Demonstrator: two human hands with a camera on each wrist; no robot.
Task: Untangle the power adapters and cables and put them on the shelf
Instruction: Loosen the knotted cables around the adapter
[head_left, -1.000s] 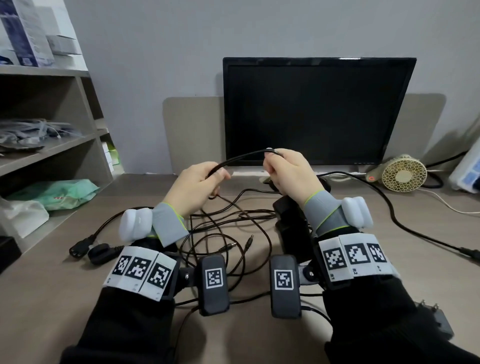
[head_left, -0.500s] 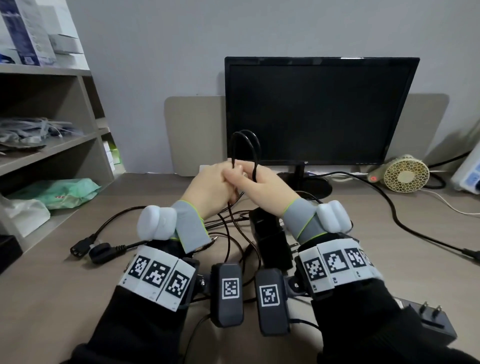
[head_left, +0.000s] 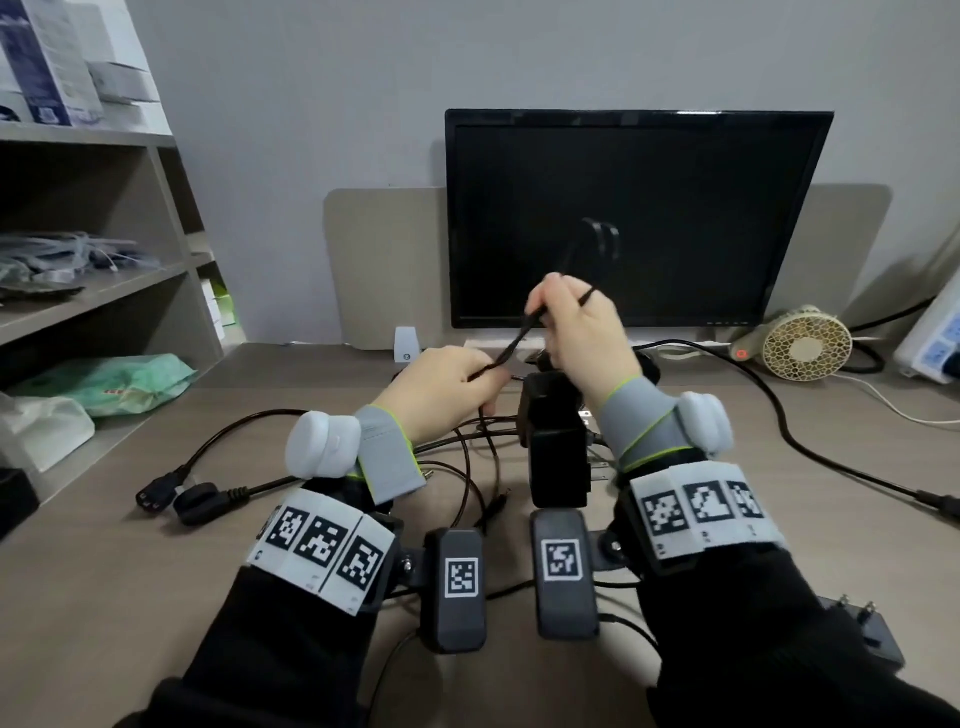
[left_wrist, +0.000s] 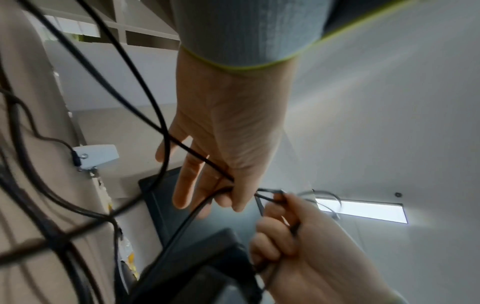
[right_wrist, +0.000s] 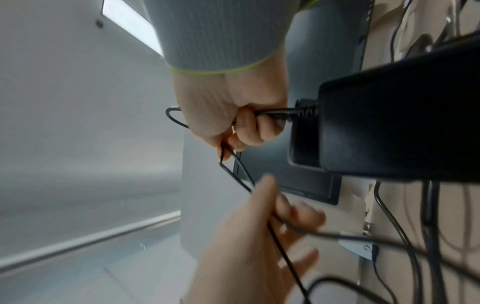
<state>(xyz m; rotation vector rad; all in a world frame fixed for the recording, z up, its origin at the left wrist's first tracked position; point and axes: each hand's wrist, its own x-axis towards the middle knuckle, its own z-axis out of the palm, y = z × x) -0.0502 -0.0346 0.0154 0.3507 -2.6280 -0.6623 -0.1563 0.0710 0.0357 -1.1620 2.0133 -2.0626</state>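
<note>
My right hand (head_left: 553, 312) grips a folded bundle of thin black cable (head_left: 511, 351), whose loop (head_left: 597, 239) sticks up in front of the monitor. My left hand (head_left: 485, 371), lower and to the left, pinches the same cable's doubled strand, which runs taut between the hands. A black power adapter (head_left: 556, 441) stands on end just under the right hand. In the right wrist view the right hand (right_wrist: 233, 131) curls round the cable right beside the adapter (right_wrist: 389, 127). Loose black cables (head_left: 467, 467) lie tangled on the desk below the wrists.
A grey shelf unit (head_left: 93, 301) stands at the left, holding bags and boxes. Two black plugs (head_left: 176, 499) lie on the desk at the left. Another adapter (head_left: 862, 634) sits at the lower right. A monitor (head_left: 634, 218), a small fan (head_left: 800, 343) and a thick cord (head_left: 810, 452) are behind.
The hands were joined around the cable loop; now the left hand has drawn down and left, pulling the strand taut, while the right hand has risen with the loop.
</note>
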